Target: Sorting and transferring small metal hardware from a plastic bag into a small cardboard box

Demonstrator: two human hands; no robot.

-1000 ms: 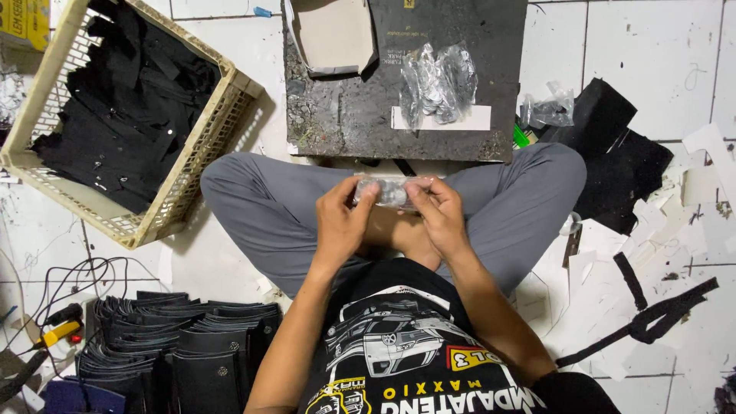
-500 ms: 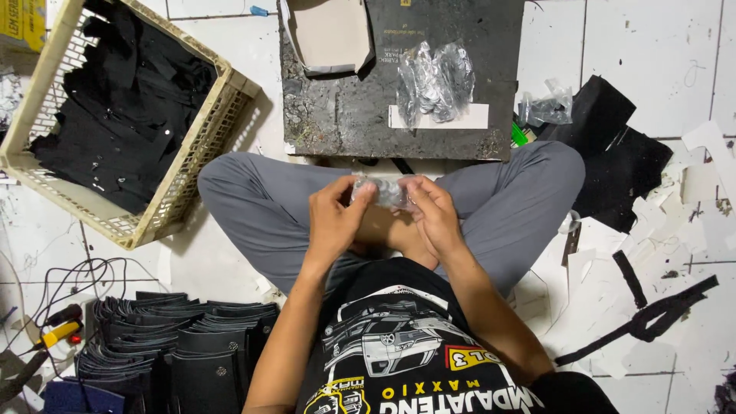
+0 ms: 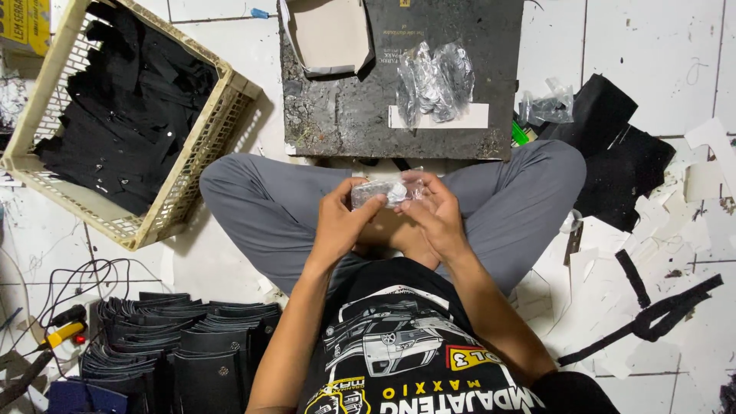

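Contents of the small clear plastic bag (image 3: 387,191) were too blurred to make out; your fingertips covered its ends. Your left hand (image 3: 341,222) and right hand (image 3: 437,215) both pinched it between them, over your crossed legs, just below the dark work board (image 3: 345,107).

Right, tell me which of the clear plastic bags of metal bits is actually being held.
The small clear bag over the lap, pinched between the left hand and right hand. The larger bags lie untouched on the dark board; another bag lies on the floor tiles.
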